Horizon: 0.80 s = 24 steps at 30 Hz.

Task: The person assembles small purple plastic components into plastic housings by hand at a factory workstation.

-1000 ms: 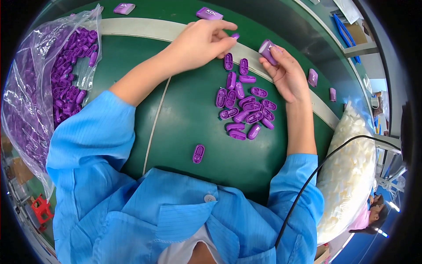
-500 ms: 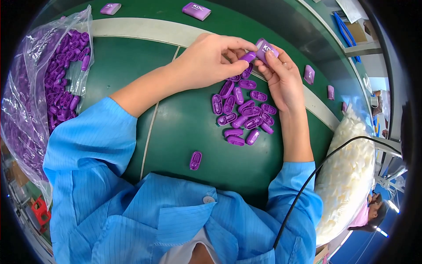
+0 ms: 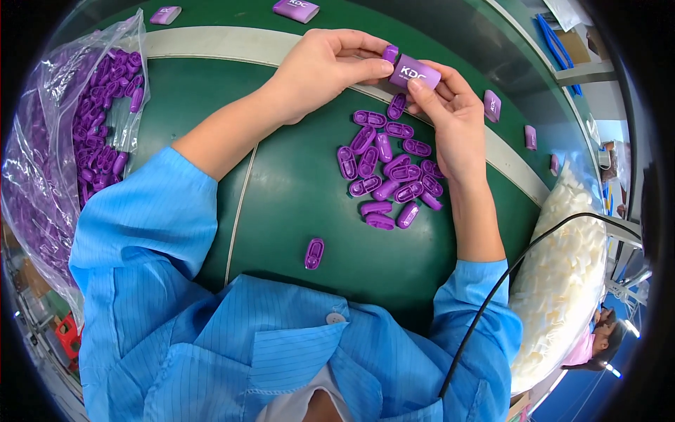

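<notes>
Between the thumb and fingers of my left hand point(image 3: 320, 70) is a small purple oval cap point(image 3: 390, 53). My right hand point(image 3: 457, 116) grips a flat purple case point(image 3: 415, 72) with white print, its thumb on the printed face. The cap is at the left end of the case, close to it; whether they touch I cannot tell. Just below my hands, several loose purple caps point(image 3: 383, 148) lie on the green worktop point(image 3: 281, 204), some hollow side up. One separate cap point(image 3: 314, 254) lies nearer to me.
A clear plastic bag point(image 3: 42, 169) full of purple caps stands at the left. On the right is a bag of cream-coloured pieces point(image 3: 562, 281), with a black cable point(image 3: 492, 288) crossing before it. Beyond a pale rail point(image 3: 211, 43), a green belt carries purple cases point(image 3: 296, 10).
My right hand has turned the case nearly level, and my left hand has raised the cap to its left end. Cases on the belt have shifted, the far ones leftward.
</notes>
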Each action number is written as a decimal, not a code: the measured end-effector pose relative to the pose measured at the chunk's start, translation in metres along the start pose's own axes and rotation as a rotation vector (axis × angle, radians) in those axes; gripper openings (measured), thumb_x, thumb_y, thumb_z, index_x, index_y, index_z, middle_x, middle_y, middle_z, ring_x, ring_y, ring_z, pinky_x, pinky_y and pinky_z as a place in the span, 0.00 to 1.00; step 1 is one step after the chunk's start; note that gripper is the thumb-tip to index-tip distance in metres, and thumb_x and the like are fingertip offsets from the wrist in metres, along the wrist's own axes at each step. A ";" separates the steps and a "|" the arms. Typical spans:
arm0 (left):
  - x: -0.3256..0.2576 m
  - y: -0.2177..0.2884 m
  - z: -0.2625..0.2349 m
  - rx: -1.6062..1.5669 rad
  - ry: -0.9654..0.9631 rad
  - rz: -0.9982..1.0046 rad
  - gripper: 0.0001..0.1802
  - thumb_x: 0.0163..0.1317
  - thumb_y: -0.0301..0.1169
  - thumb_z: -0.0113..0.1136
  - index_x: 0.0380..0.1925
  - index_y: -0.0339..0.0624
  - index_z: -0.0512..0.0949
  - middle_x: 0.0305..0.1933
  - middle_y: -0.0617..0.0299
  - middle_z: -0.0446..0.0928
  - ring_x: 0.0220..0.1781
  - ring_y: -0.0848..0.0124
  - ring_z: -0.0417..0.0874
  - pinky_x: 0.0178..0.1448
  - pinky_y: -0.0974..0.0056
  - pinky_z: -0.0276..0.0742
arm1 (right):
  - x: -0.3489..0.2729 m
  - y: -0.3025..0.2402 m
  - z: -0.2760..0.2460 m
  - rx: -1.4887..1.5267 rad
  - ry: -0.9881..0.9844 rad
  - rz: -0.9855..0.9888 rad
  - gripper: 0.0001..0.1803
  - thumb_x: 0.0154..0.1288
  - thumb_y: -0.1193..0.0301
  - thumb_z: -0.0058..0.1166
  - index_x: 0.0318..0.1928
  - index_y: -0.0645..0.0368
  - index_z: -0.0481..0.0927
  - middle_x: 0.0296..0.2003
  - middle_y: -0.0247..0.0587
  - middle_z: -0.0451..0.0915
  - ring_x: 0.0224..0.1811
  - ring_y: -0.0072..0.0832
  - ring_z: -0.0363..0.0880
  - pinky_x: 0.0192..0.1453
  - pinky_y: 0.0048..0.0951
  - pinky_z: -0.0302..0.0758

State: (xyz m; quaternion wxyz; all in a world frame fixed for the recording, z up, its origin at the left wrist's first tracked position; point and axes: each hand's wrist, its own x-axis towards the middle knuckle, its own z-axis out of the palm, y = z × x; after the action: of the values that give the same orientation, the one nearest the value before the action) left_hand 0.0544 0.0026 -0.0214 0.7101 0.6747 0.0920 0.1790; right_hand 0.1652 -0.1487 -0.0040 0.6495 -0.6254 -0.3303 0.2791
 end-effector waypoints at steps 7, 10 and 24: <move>-0.002 0.002 0.002 0.133 -0.025 0.078 0.16 0.59 0.28 0.58 0.46 0.29 0.75 0.40 0.55 0.80 0.42 0.73 0.80 0.50 0.70 0.76 | 0.000 0.001 -0.003 0.070 -0.039 0.073 0.15 0.58 0.78 0.56 0.46 0.70 0.72 0.37 0.43 0.79 0.35 0.22 0.79 0.43 0.22 0.78; -0.004 0.007 0.001 0.278 0.004 0.114 0.16 0.59 0.28 0.59 0.44 0.29 0.76 0.38 0.55 0.81 0.40 0.73 0.81 0.48 0.70 0.77 | 0.000 0.000 -0.004 0.062 -0.061 0.041 0.16 0.58 0.79 0.56 0.47 0.70 0.72 0.38 0.44 0.79 0.37 0.23 0.79 0.45 0.23 0.79; -0.021 0.013 0.018 0.659 0.157 0.381 0.15 0.57 0.25 0.59 0.45 0.32 0.76 0.32 0.47 0.80 0.31 0.68 0.83 0.35 0.68 0.78 | -0.006 -0.003 0.002 -0.043 -0.017 -0.037 0.16 0.57 0.81 0.56 0.47 0.72 0.73 0.38 0.47 0.79 0.37 0.25 0.80 0.43 0.22 0.79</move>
State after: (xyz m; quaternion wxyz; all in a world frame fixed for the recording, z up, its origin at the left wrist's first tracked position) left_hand 0.0405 -0.0221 -0.0094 0.4002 0.8559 0.0716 0.3196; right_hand 0.1597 -0.1525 -0.0017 0.6379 -0.6307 -0.3536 0.2651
